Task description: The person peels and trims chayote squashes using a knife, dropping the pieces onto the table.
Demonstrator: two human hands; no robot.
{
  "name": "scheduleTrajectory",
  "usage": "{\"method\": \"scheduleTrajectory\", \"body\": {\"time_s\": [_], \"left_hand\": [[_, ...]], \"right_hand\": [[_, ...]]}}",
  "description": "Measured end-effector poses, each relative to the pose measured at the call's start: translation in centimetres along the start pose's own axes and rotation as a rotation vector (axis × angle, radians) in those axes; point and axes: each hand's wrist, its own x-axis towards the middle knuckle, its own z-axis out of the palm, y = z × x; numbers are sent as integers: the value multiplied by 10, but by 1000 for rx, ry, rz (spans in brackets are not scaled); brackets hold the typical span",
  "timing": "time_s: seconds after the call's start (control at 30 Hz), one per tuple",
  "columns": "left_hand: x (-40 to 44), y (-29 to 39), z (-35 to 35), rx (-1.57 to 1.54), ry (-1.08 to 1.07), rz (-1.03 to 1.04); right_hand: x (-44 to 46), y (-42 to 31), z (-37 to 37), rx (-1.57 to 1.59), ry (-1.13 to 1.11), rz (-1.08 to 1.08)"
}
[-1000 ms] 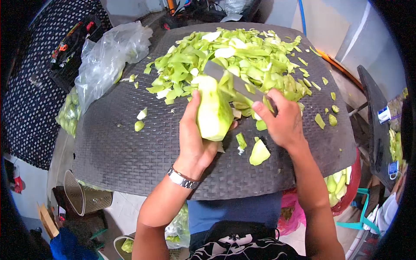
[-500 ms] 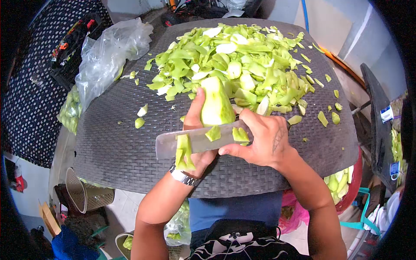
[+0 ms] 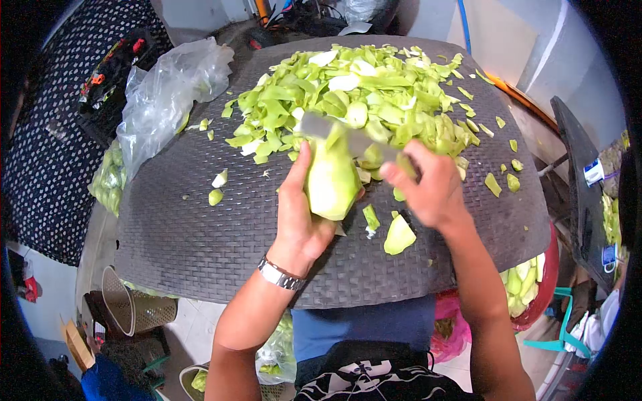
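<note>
My left hand [image 3: 301,214], with a metal watch at the wrist, holds a pale green peeled vegetable [image 3: 331,187] upright over the near half of the dark woven table [image 3: 174,240]. My right hand [image 3: 428,184] is closed round the handle of a wide knife [image 3: 359,142]. The blade, blurred by motion, lies across the top of the vegetable, with a piece of green peel on it. Behind both hands spreads a large heap of green peelings [image 3: 394,87]. A cut piece [image 3: 400,235] rests on the table between my hands.
A clear plastic bag [image 3: 164,100] lies at the table's left edge, above a bag of green vegetables [image 3: 108,177]. Below the right edge stands a red basin [image 3: 545,287] of peeled pieces. A perforated basket [image 3: 150,309] is at the lower left, a black board [image 3: 582,194] at the right.
The knife has swung from across my left wrist up to the vegetable's top, and my right hand has moved up with it. The peel pieces formerly low on the blade are gone from there.
</note>
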Motion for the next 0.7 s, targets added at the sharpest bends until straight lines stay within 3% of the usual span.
{"method": "scheduleTrajectory", "body": {"time_s": [0.07, 0.1, 0.23, 0.53, 0.63, 0.7], "left_hand": [[4, -10, -10, -77, 85, 110], [2, -8, -11, -59, 17, 101], [-2, 1, -8, -193, -151, -72], [1, -4, -13, -63, -131, -81], [-3, -2, 3, -95, 55, 126], [-4, 2, -7, -74, -2, 127]], "right_hand": [[-10, -12, 10, -2, -36, -154], [-15, -15, 16, 28, -20, -229], [-22, -23, 29, 1, 29, -391], [-20, -17, 26, -50, 35, -332], [-14, -12, 17, -106, 65, -287], [-9, -6, 9, -142, 50, -212]]}}
